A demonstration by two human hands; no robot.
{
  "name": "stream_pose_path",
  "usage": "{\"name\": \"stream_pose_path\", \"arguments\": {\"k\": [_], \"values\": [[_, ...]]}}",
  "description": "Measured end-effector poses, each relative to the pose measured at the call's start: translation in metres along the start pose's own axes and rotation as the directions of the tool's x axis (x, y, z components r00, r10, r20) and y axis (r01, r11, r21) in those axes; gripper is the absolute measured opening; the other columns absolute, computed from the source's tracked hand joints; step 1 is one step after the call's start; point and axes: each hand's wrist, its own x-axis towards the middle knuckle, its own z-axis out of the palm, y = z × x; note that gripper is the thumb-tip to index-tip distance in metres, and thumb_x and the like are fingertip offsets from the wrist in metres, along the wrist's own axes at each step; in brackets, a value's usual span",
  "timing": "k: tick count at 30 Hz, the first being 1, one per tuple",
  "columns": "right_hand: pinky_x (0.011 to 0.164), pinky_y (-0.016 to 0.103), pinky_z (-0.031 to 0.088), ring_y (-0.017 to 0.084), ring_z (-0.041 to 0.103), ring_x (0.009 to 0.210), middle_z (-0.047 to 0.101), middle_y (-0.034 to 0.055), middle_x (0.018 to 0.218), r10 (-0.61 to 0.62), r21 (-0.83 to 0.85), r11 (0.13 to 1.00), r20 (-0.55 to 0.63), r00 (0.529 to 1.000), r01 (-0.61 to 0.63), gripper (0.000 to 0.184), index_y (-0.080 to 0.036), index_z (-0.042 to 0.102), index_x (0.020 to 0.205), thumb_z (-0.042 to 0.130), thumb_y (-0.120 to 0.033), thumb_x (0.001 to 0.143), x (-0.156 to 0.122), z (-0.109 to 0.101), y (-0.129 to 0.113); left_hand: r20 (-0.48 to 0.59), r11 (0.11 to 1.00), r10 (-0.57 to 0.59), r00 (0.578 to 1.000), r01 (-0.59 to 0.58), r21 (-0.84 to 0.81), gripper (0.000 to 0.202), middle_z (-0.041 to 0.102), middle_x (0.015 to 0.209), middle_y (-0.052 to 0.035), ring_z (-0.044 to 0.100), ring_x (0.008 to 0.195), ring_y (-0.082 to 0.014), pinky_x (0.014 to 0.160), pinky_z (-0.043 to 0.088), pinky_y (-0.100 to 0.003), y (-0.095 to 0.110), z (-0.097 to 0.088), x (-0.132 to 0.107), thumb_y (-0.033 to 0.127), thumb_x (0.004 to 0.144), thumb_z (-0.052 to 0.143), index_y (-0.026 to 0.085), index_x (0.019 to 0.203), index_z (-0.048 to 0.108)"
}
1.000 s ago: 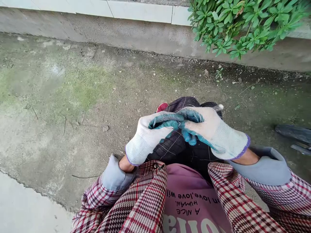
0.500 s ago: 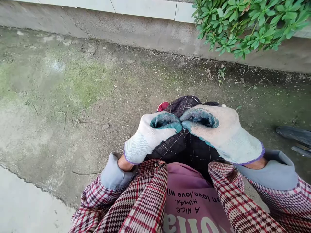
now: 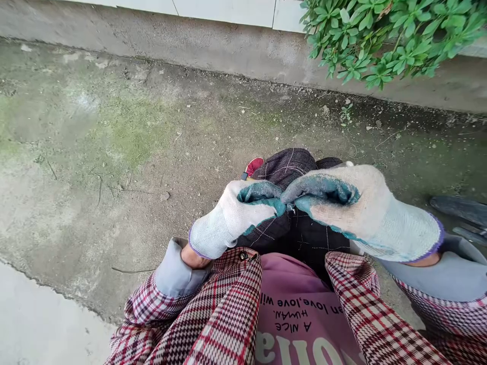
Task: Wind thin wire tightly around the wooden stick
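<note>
My left hand (image 3: 243, 207), in a white knit glove with a teal-coated palm, is closed with thumb and fingertips pinched. A small dark tip with a yellowish part (image 3: 245, 177) shows just beyond its knuckles; whether the hand holds it is unclear. My right hand (image 3: 353, 205), gloved the same way, is also pinched closed. Its fingertips meet the left ones or nearly so, over the dark checked trousers (image 3: 291, 165). A tiny pale wisp (image 3: 291, 207) shows between the thumbs, too small to name. Whatever the fingers hold is hidden.
A low concrete wall (image 3: 228, 50) topped with white tiles runs across the back. A leafy green shrub (image 3: 380, 40) overhangs it at right. A red shoe (image 3: 254, 166) stands on the dirt ground (image 3: 152, 147). A dark shoe-like object (image 3: 458, 210) lies at the right edge.
My right hand has shifted right and turned slightly, opening a small gap between the thumbs. The dark tip and yellowish part have come into sight beyond my left hand.
</note>
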Motion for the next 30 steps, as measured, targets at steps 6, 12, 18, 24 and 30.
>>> {"name": "stream_pose_path", "arguments": {"k": [6, 12, 18, 24, 30], "values": [[0.074, 0.026, 0.067, 0.019, 0.081, 0.078, 0.086, 0.0037, 0.09, 0.068, 0.128, 0.988, 0.121, 0.99, -0.083, 0.013, -0.018, 0.088, 0.096, 0.084, -0.022, 0.084, 0.001, -0.003, -0.004, -0.035, 0.999, 0.014, 0.999, -0.012, 0.031, 0.014, 0.086, 0.093, -0.0025, 0.082, 0.089, -0.0259, 0.077, 0.066, -0.032, 0.0, -0.002, 0.001, 0.029, 0.081, 0.086, 0.021, 0.092, 0.087], [0.08, 0.027, 0.068, 0.02, 0.083, 0.081, 0.087, 0.0028, 0.091, 0.065, 0.021, 0.998, 0.056, 0.996, -0.067, 0.015, -0.018, 0.089, 0.095, 0.083, -0.017, 0.081, -0.004, 0.001, -0.002, -0.039, 0.999, 0.03, 0.999, -0.029, 0.031, 0.007, 0.086, 0.097, -0.0025, 0.082, 0.092, -0.0256, 0.082, 0.066, -0.032, 0.0, -0.002, -0.001, 0.026, 0.081, 0.086, 0.022, 0.087, 0.086], [0.079, 0.027, 0.069, 0.022, 0.086, 0.084, 0.088, -0.0008, 0.1, -0.056, -0.166, 0.985, -0.028, 0.998, 0.051, 0.029, -0.024, 0.089, 0.111, 0.08, -0.015, 0.084, -0.007, 0.006, 0.005, -0.094, 0.999, -0.02, 0.995, 0.024, 0.031, 0.008, 0.084, 0.086, -0.0021, 0.081, 0.086, -0.0253, 0.073, 0.064, -0.03, 0.001, 0.0, -0.002, 0.028, 0.078, 0.086, 0.022, 0.084, 0.085], [0.073, 0.029, 0.068, 0.025, 0.086, 0.081, 0.088, 0.004, 0.103, -0.314, -0.575, 0.773, 0.018, 0.949, 0.267, 0.028, -0.023, 0.088, 0.116, 0.07, -0.012, 0.097, -0.016, 0.005, 0.003, -0.136, 1.0, -0.026, 0.99, 0.028, 0.011, 0.008, 0.083, 0.085, -0.0021, 0.079, 0.079, -0.0223, 0.068, 0.063, -0.029, -0.002, 0.003, -0.001, 0.028, 0.076, 0.083, 0.023, 0.082, 0.083], [0.086, 0.031, 0.068, 0.026, 0.087, 0.092, 0.087, 0.0035, 0.114, -0.402, -0.702, 0.648, 0.016, 0.916, 0.296, 0.026, -0.024, 0.087, 0.117, 0.069, -0.014, 0.101, -0.016, 0.011, 0.003, -0.155, 0.994, 0.101, 0.983, -0.095, 0.049, 0.016, 0.083, 0.087, -0.0032, 0.078, 0.08, -0.0202, 0.074, 0.065, -0.028, 0.001, 0.008, -0.005, 0.027, 0.079, 0.078, 0.017, 0.09, 0.084]]}}
